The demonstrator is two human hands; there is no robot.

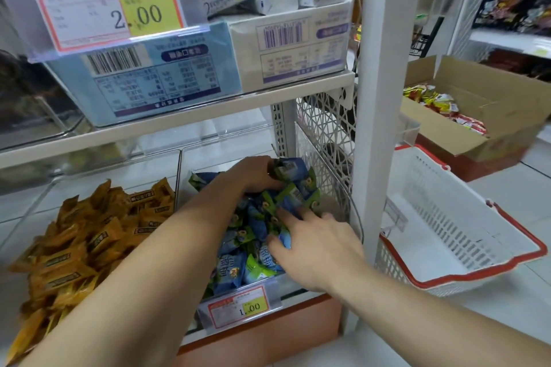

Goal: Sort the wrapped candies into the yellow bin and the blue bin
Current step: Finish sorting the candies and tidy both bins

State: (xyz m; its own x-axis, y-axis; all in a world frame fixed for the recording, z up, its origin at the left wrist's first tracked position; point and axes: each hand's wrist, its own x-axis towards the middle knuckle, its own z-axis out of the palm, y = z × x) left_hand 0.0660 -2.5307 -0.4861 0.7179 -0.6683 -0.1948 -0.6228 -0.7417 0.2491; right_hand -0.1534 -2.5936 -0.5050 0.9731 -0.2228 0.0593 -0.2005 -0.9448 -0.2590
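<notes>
Logging one head-view moment at the lower shelf.

Left grip (258,173): reaches across into the blue bin (301,281), the clear compartment on the right side of the shelf. Its fingers are curled over a small bunch of blue candies (293,171) at the back of the pile, and the wrappers stick out past the fingertips. I read this grip as closed around that bunch.

Right grip (316,243): lies on the near right part of the same pile, palm down. Fingers are fairly straight and slightly spread on the wrappers. The thumb sits against a blue wrapper at the hand's left edge. I cannot tell whether it pinches that wrapper or only presses on it.

Pile of blue-and-green wrapped candies (238,250): inside the blue bin, heaped between the two forearms, and mounded higher toward the back.

Yellow candies (89,235): heaped in the yellow bin (125,170), the clear compartment just beside the blue bin on the left. A clear divider stands between them. Neither grip touches this heap, though the left forearm crosses over its near right corner.

Price tag marked 1.00 (238,305): clipped to the front of the blue bin.

Surroundings: a larger tag marked 2.00 (107,6) hangs on the shelf above, in front of printed boxes. To the right, past the white post (378,98), a white basket with a red rim (447,235) sits on the floor. Behind it is an open cardboard box (483,98) with red-and-yellow packets inside.
</notes>
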